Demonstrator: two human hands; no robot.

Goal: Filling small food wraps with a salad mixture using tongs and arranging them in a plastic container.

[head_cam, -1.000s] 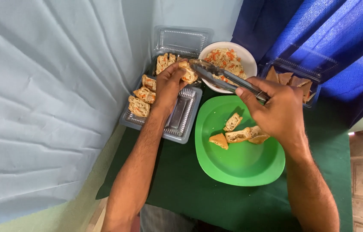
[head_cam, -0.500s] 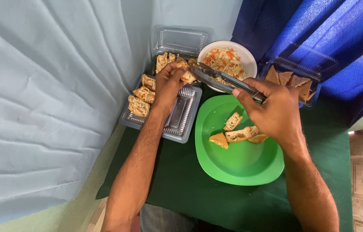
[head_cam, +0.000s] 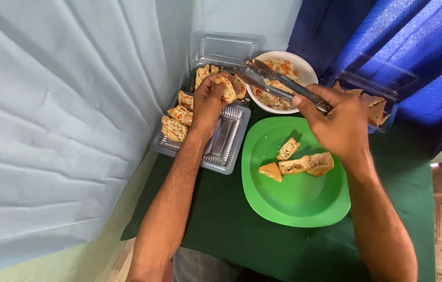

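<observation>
Left hand closed on a roll slice, fingers pinching it over the far end of the clear plastic tray. Right hand wrapped around metal tongs; tong tips sit just beside the held slice, near the rim of the white bowl of mixed salad. More slices lined along the tray's left side. Green plate just right of tray, carrying four pastry pieces. Second clear container of brown pastries behind right hand. Dark green cloth beneath; pale blue drape on left.
</observation>
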